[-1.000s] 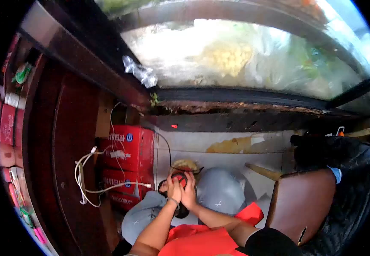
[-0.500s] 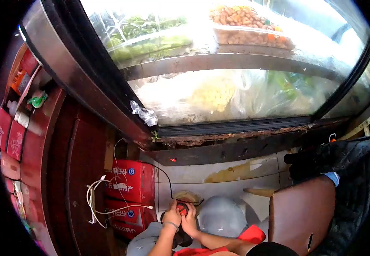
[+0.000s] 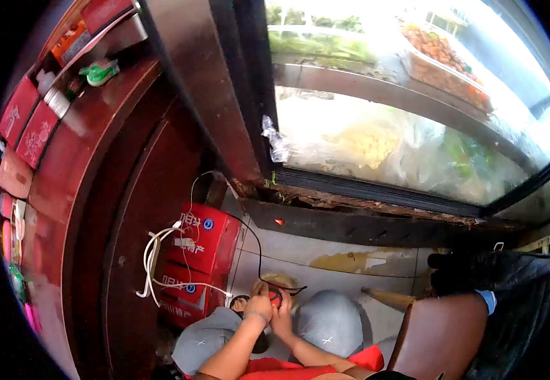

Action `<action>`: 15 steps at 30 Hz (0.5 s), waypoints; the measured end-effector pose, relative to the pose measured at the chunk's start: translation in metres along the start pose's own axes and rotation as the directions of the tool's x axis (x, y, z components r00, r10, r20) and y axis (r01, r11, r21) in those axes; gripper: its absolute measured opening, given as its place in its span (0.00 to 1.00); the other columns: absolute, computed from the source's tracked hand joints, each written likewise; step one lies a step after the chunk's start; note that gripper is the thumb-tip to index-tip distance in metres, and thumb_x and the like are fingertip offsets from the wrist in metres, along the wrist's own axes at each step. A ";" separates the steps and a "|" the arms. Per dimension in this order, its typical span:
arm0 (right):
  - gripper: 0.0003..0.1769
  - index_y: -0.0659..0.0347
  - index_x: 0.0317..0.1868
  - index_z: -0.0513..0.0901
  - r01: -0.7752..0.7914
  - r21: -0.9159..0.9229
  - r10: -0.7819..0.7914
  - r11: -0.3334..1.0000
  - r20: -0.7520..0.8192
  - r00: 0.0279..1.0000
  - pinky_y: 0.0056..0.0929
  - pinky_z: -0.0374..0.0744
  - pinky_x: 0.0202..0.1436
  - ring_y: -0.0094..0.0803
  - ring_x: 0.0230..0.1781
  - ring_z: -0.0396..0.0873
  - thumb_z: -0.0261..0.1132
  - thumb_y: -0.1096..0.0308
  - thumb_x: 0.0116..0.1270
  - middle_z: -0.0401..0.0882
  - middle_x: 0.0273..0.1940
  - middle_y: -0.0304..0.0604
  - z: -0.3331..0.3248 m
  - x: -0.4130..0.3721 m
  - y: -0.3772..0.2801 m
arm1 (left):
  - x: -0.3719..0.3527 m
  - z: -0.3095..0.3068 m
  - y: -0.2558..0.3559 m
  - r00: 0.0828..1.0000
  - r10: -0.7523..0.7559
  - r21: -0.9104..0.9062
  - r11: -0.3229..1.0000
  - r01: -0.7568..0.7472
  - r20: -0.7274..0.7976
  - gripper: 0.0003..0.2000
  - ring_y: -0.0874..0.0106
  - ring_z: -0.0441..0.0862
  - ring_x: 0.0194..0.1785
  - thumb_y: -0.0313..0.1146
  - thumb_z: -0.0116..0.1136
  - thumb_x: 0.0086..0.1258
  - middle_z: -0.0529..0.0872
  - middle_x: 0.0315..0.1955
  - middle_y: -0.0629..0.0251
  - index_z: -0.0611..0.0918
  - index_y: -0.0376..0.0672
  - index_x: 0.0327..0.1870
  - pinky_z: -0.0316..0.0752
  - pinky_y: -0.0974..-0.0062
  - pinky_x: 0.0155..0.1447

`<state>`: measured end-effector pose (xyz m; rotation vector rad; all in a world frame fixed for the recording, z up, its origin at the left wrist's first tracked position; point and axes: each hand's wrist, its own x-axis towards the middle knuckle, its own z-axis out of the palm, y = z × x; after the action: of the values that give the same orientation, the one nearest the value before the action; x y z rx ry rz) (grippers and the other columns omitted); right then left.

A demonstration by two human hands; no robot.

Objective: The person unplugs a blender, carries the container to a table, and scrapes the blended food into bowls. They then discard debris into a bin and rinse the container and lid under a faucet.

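Low between my knees, my left hand [image 3: 259, 306] and my right hand [image 3: 282, 319] close from both sides around a small red-and-black round object [image 3: 275, 297]. Its exact kind I cannot tell. A thin black cable [image 3: 259, 253] runs down across the floor to just behind my hands. My grey trouser knees [image 3: 330, 322] flank them, and a sandalled foot shows beside my left wrist.
Red printed cartons [image 3: 208, 237] stand to the left, with a white cable [image 3: 150, 266] hanging in front. A dark red cabinet [image 3: 113, 145] with boxes and bottles fills the left side. Ahead is a glass food display case [image 3: 376, 212]; a brown chair [image 3: 443, 329] stands right.
The view has swung left, so the display case and cartons sit further right in it. My hands remain closed around the red-and-black object.
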<state>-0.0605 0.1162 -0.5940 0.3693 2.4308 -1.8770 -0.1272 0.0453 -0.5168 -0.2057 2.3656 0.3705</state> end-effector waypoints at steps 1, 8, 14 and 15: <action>0.29 0.63 0.62 0.55 0.010 0.007 -0.010 1.000 0.001 1.000 0.39 0.52 0.66 0.49 0.65 0.50 0.53 0.73 0.60 0.52 0.62 0.56 -0.001 0.000 0.000 | 0.002 0.004 -0.002 1.000 0.014 -0.015 1.000 -0.014 0.007 0.36 0.53 0.76 0.49 0.39 0.54 0.56 0.77 0.45 0.44 0.53 0.41 0.65 0.70 0.61 0.53; 0.27 0.66 0.59 0.58 0.053 0.014 -0.052 0.999 -0.054 0.997 0.38 0.54 0.64 0.48 0.60 0.55 0.55 0.72 0.60 0.57 0.58 0.55 0.000 0.008 0.010 | 0.003 -0.001 0.007 0.993 -0.031 -0.052 0.998 0.037 0.112 0.36 0.53 0.75 0.51 0.38 0.49 0.59 0.75 0.48 0.44 0.47 0.44 0.67 0.69 0.61 0.54; 0.27 0.65 0.59 0.59 0.061 0.091 -0.061 0.994 0.000 0.998 0.37 0.54 0.63 0.46 0.59 0.56 0.57 0.68 0.60 0.58 0.57 0.52 -0.007 0.010 0.017 | 0.009 0.019 0.003 0.999 0.046 -0.072 0.996 -0.047 -0.022 0.35 0.47 0.74 0.49 0.38 0.48 0.60 0.69 0.51 0.39 0.48 0.43 0.67 0.69 0.56 0.52; 0.28 0.64 0.59 0.59 0.037 0.083 -0.038 0.996 0.015 0.999 0.37 0.54 0.63 0.45 0.59 0.56 0.57 0.66 0.60 0.58 0.57 0.52 -0.010 0.012 0.008 | 0.012 0.024 0.001 0.995 0.054 -0.033 0.998 -0.057 -0.086 0.34 0.46 0.72 0.50 0.39 0.47 0.60 0.64 0.55 0.39 0.48 0.45 0.67 0.68 0.56 0.54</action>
<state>-0.0691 0.1294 -0.6015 0.3130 2.3715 -1.9928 -0.1208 0.0539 -0.5418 -0.1755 2.4536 0.4383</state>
